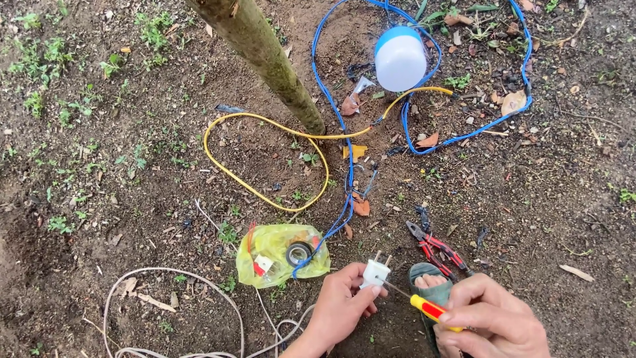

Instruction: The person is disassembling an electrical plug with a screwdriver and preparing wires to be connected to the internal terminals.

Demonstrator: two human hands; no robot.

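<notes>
Soil: bare brown ground [99, 219] with weeds.
Pole: mossy trunk [265, 56] leaning up from the dirt.
Cables: blue wire [331, 113] and yellow wire [265, 122] looped by the pole.
Bulb: white lamp [400, 59] on the blue wire.
Bag: yellow bag [278, 255] beside the left hand.
Pliers: red pliers [437, 250] near a sandal.
Left hand [341, 308]: pinching a white plug [375, 273], low centre.
Right hand [493, 321]: closed around a screwdriver [427, 308], tip at the plug.

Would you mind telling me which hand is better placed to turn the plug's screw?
The right hand: it grips the screwdriver, tip at the white plug steadied by the left hand.
</notes>
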